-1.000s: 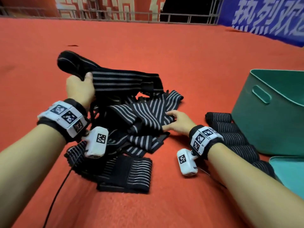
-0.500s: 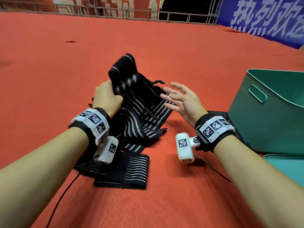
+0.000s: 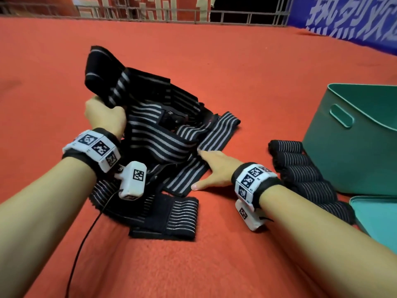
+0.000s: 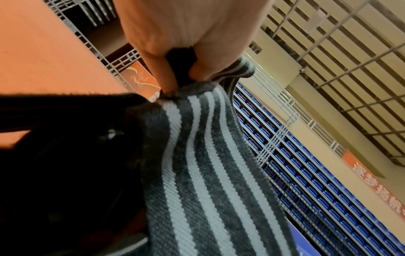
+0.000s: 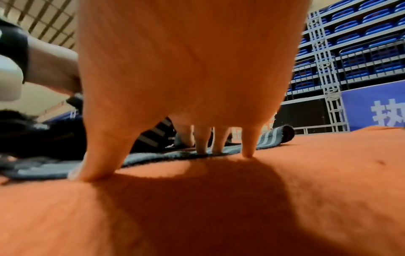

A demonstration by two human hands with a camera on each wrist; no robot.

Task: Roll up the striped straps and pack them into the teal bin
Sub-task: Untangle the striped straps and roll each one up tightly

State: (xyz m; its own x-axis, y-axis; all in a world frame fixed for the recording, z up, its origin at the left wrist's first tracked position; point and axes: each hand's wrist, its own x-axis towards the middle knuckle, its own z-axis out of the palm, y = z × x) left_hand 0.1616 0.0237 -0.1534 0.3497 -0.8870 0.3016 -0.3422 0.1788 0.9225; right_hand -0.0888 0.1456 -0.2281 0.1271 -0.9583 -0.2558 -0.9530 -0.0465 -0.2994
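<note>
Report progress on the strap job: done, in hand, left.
Done: several rolled straps lie in a row on the red mat beside the teal bin; none shows inside it, though its floor is hidden. In hand: the left hand grips one striped strap lifted from the pile, while the right hand presses a flat strap. Left: the tangled pile and packing.

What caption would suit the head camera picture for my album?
Left hand lifts a black white-striped elastic strap while right hand flattens another beside the teal plastic bin.
</note>
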